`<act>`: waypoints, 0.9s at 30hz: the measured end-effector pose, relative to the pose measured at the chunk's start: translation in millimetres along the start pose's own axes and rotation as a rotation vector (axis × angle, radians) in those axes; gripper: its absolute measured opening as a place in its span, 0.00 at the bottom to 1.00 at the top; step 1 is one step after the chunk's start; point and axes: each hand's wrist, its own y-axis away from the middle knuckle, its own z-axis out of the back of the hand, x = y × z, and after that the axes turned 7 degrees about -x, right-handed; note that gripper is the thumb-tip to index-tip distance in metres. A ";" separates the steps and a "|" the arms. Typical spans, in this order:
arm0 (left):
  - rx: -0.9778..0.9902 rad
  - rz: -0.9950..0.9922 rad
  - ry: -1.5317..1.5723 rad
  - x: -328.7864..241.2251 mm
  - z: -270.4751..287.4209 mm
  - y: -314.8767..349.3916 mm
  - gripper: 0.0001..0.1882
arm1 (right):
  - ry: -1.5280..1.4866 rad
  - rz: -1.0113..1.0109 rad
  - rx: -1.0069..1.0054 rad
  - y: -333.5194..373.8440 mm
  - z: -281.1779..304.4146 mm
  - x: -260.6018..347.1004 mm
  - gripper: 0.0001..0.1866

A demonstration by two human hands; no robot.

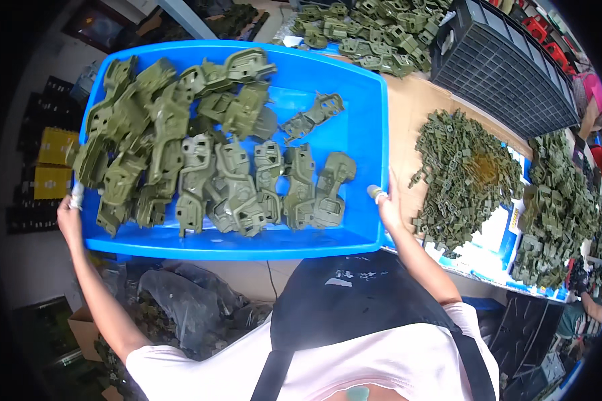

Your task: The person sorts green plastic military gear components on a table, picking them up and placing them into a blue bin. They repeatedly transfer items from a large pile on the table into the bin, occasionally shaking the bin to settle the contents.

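The left hand (69,217) grips the near left edge of the blue tub (241,252), its wrapped thumb against the wall; how its other fingers lie underneath cannot be told. The tub sits between the two hands, spanning from the left fingers to the right. Just inside the left thumb, green plastic parts (170,120) lie piled thickest, so that side probably weighs more; the left hand should bear more of the load and keep the rim level. Toward the right fingers there is bare floor, with one loose part (312,119) beyond them that could slide if tipped. The right hand (389,207) pinches the right wall, wrapped thumb inside, fingers outside. Just right of those fingers is a heap of small green pieces (461,174); best keep the knuckles and tub corner clear of it.
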 end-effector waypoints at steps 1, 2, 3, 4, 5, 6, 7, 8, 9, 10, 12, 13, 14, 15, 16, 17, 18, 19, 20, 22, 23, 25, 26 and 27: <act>0.197 0.050 -0.119 -57.1 33.0 -12.5 0.18 | 0.054 0.062 -0.017 -2.7 -10.2 -11.1 0.36; 0.168 0.025 -0.137 -58.5 54.9 -25.2 0.20 | -0.015 0.006 -0.018 -4.8 -23.1 -18.9 0.34; -0.010 -0.042 0.029 -59.3 57.7 -29.0 0.20 | -0.082 -0.053 -0.020 -7.3 -35.7 -26.0 0.32; -0.114 -0.114 -0.030 -69.8 36.5 -35.2 0.20 | -0.123 -0.102 -0.042 -11.6 -41.4 -29.0 0.31; 0.007 -0.014 -0.164 -115.0 37.0 -30.4 0.19 | -0.160 -0.132 -0.011 -15.8 -44.5 -26.8 0.30; -0.072 -0.030 -0.185 -114.0 36.6 -33.7 0.19 | -0.193 -0.164 0.026 -17.5 -45.1 -21.4 0.30; -0.140 -0.050 -0.207 -112.5 34.5 -31.7 0.18 | -0.221 -0.206 0.059 -16.1 -40.9 -19.4 0.30; -0.079 -0.043 -0.212 -127.9 30.2 -37.4 0.18 | 0.063 -0.125 0.044 -31.6 -24.8 -69.8 0.32; -0.021 -0.012 -0.240 -127.9 34.9 -32.1 0.17 | 0.212 -0.064 -0.003 -36.2 -10.2 -73.2 0.32; 0.023 0.009 -0.265 -142.4 45.1 -32.6 0.17 | 0.347 0.005 -0.061 -45.5 -3.0 -71.7 0.32; -0.110 -0.054 -0.213 -154.0 54.6 -25.4 0.15 | 0.321 0.158 -0.128 -68.1 -7.6 -40.8 0.32; -0.196 -0.099 -0.221 -146.2 55.5 -23.9 0.15 | 0.173 0.239 -0.138 -81.9 -11.1 7.3 0.31; -0.082 -0.054 -0.243 -180.7 64.7 -21.9 0.13 | 0.207 0.349 -0.121 -101.4 -11.5 41.2 0.30; -0.100 -0.063 -0.244 -191.8 73.5 -22.8 0.12 | 0.236 0.457 -0.089 -121.0 -17.1 74.2 0.30; -0.118 -0.073 -0.245 -197.8 78.9 -23.2 0.12 | 0.167 0.508 -0.010 -136.5 -27.9 110.0 0.30; -0.135 -0.082 -0.247 -200.4 83.6 -26.4 0.11 | 0.098 0.557 0.071 -150.4 -44.7 146.0 0.29; -0.170 -0.114 -0.282 -196.6 88.9 -33.8 0.13 | 0.110 0.663 0.136 -163.1 -64.1 179.2 0.29; -0.239 -0.180 -0.264 -202.6 95.6 -34.2 0.12 | 0.128 0.768 0.201 -171.9 -84.8 208.6 0.29; -0.253 -0.192 -0.276 -210.3 99.8 -37.7 0.12 | 0.097 0.862 0.259 -177.3 -103.6 237.7 0.29; -0.249 -0.197 -0.323 -231.8 114.6 -41.8 0.10 | -0.048 0.902 0.426 -187.5 -151.4 278.2 0.28; -0.245 -0.185 -0.390 -247.1 149.1 -32.2 0.08 | -0.200 0.846 0.540 -186.0 -176.4 294.2 0.28; -0.288 -0.230 -0.403 -266.1 165.6 -29.8 0.07 | -0.045 0.758 0.365 -202.5 -215.3 307.2 0.31; -0.307 -0.240 -0.432 -268.1 177.5 -27.2 0.07 | -0.091 0.742 0.428 -202.6 -230.3 304.7 0.29; -0.326 -0.257 -0.435 -274.6 179.8 -26.9 0.07 | -0.117 0.734 0.476 -206.0 -234.0 302.7 0.28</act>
